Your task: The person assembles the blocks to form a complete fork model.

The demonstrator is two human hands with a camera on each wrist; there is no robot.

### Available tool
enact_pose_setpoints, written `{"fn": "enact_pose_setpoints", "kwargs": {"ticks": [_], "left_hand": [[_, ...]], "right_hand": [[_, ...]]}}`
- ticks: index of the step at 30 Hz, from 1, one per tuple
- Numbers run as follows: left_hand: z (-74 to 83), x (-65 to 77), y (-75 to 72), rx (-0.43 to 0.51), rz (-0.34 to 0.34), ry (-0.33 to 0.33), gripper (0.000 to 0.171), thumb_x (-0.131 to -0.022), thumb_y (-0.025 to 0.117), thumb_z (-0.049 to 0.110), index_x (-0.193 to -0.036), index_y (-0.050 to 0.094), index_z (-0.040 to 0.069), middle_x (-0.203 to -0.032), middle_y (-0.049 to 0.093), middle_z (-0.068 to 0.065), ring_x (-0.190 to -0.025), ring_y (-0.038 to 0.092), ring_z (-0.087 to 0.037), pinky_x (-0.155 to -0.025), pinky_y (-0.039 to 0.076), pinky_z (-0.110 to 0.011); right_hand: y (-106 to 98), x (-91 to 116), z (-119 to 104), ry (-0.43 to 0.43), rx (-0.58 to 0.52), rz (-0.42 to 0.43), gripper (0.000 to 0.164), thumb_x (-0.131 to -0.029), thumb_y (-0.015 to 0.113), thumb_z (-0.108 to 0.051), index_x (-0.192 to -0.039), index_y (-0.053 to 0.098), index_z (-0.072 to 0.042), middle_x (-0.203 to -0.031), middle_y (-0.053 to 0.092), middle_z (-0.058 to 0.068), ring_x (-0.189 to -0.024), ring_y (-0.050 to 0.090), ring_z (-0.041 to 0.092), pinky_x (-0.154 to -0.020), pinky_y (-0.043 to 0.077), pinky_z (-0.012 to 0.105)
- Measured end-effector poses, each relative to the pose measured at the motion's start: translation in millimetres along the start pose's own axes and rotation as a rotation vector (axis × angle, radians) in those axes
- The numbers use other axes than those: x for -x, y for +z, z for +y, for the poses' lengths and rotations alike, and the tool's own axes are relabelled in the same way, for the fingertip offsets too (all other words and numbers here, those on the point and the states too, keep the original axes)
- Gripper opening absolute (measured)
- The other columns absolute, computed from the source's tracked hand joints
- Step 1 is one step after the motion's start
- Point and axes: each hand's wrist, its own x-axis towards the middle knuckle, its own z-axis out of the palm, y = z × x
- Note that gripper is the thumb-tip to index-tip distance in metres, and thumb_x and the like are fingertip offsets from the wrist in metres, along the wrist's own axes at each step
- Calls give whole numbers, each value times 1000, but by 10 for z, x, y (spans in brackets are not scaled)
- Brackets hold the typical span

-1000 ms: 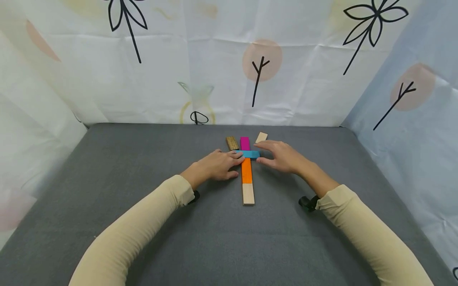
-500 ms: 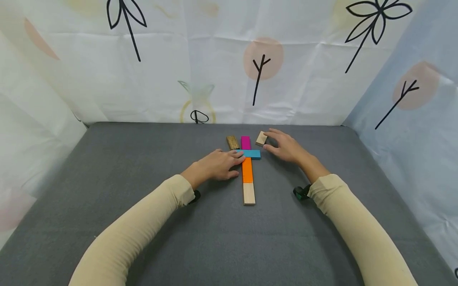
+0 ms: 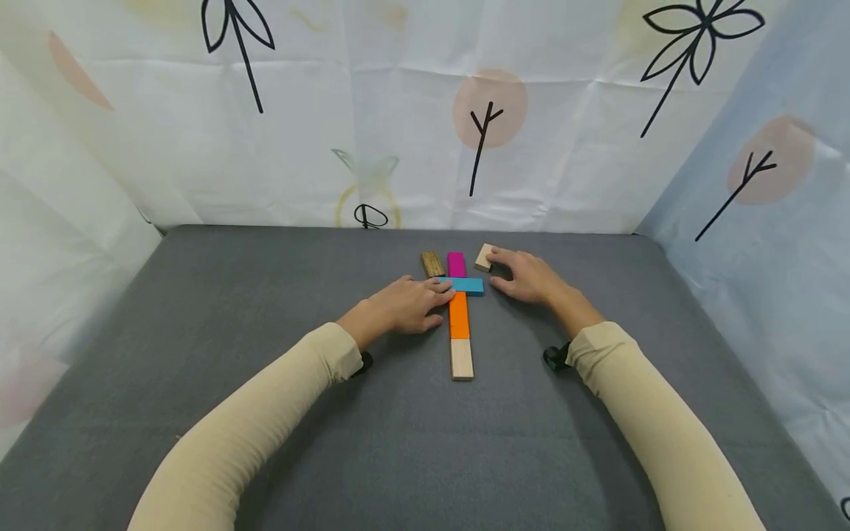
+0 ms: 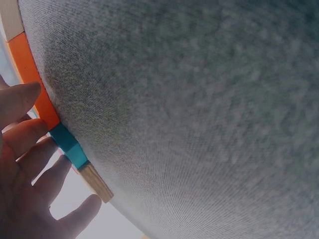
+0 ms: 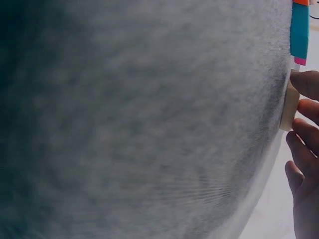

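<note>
My left hand (image 3: 410,305) lies palm down with its fingertips on the left end of a blue wooden block (image 3: 468,286). That block lies crosswise between a magenta block (image 3: 456,264) and an orange block (image 3: 459,317). Below the orange one, a pale wooden block (image 3: 461,359) continues the line. Touching the far left is a brown grained block (image 3: 432,264), seen also beyond my fingers in the left wrist view. My right hand (image 3: 526,277) reaches a second pale block (image 3: 482,256), index fingertip over its right edge, thumb extended nearer me. The right wrist view shows fingertips along this pale block (image 5: 289,107).
The blocks lie on a grey cloth-covered table (image 3: 319,457). Behind it hangs a white printed curtain (image 3: 412,110), with more fabric along both sides. A dark wrist camera (image 3: 556,358) sits under my right cuff.
My right hand has moved from beside the blue block's right end, up to the loose pale block, then slightly down and left against it. My left hand has stayed on the blue block.
</note>
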Motion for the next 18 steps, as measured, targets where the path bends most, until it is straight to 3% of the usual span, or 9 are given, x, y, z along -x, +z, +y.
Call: {"fn": "enact_pose_setpoints", "kwargs": {"ticks": [18], "left_hand": [[2,3,8,-21,4,3,61,-104,52,36,-157,31,14,-162,28,-5,-148,29,-22,-113,32,-53]], "right_hand": [[8,37,-14,-14,-13,-21,56,-97,62,-20,-146,47,2,-154,38,21,-136,42,44,-113,27,59]]}}
